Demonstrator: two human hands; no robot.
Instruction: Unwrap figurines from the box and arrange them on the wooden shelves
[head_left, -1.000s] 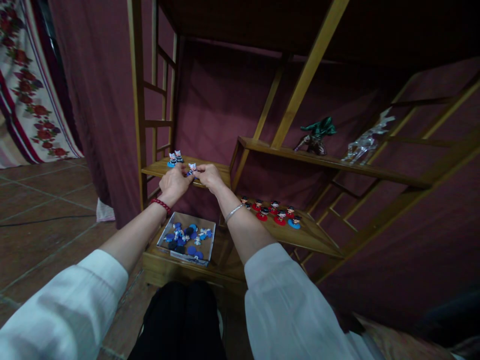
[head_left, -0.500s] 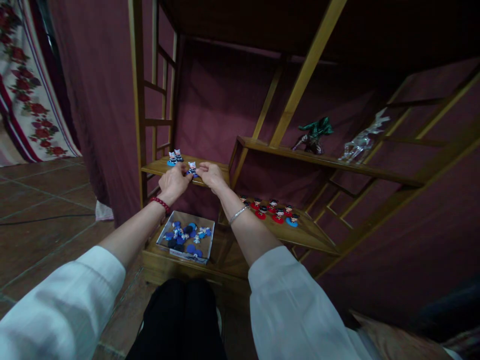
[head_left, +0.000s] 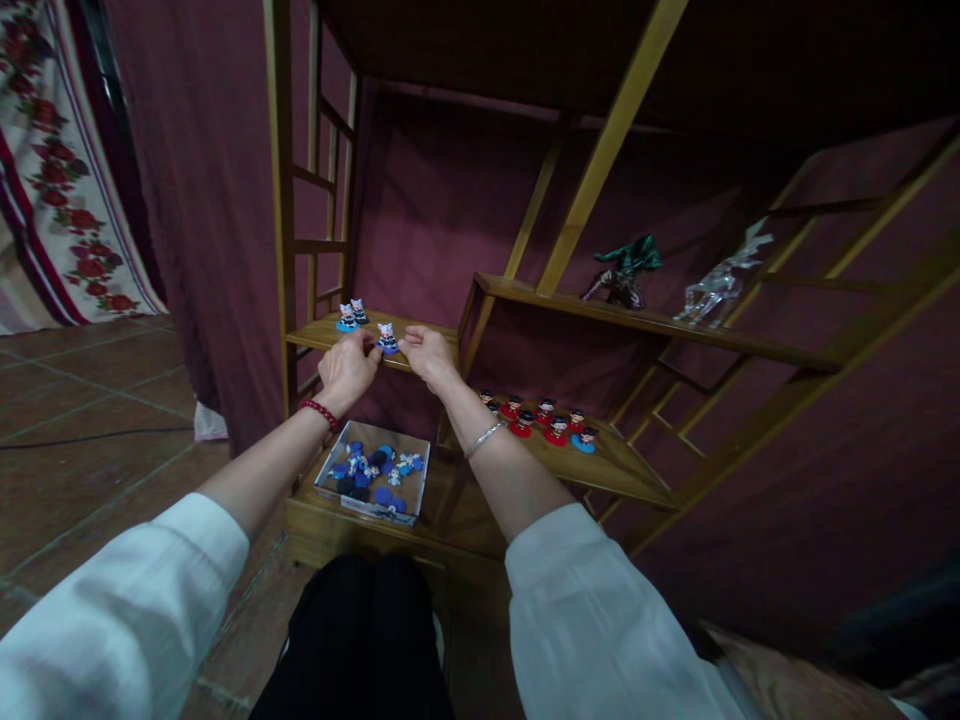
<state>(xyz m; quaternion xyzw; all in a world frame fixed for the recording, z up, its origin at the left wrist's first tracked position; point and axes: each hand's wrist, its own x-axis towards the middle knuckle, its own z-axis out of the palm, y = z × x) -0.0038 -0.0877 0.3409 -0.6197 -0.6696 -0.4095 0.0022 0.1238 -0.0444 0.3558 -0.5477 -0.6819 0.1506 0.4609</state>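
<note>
A small white-and-black cat-like figurine (head_left: 387, 337) on a purple-blue round base stands upright near the front edge of the upper left shelf (head_left: 319, 331). My left hand (head_left: 349, 368), fingers curled, has its thumb and fingertip at the left edge of that base and seems to pinch it. Just right of the figurine, my right hand (head_left: 429, 356) is apart from it, fingers loosely extended and holding nothing. Two similar figurines (head_left: 351, 314) stand behind my left hand on the same shelf. Below, a shallow cardboard box (head_left: 411, 447) holds several small figurines and blue, purple and black round bases.
Several red-based figurines (head_left: 556, 430) and a blue-based one (head_left: 584, 440) stand on the lower right shelf. Higher up are a green-cloaked figure (head_left: 630, 268) and a clear, glassy figure (head_left: 721, 280). Wooden posts (head_left: 279, 200) and lattice frame the shelves.
My right hand has drawn back slightly to the right, off the figurine, which now shows more fully. My left hand stays by its base. The view has shifted a little.
</note>
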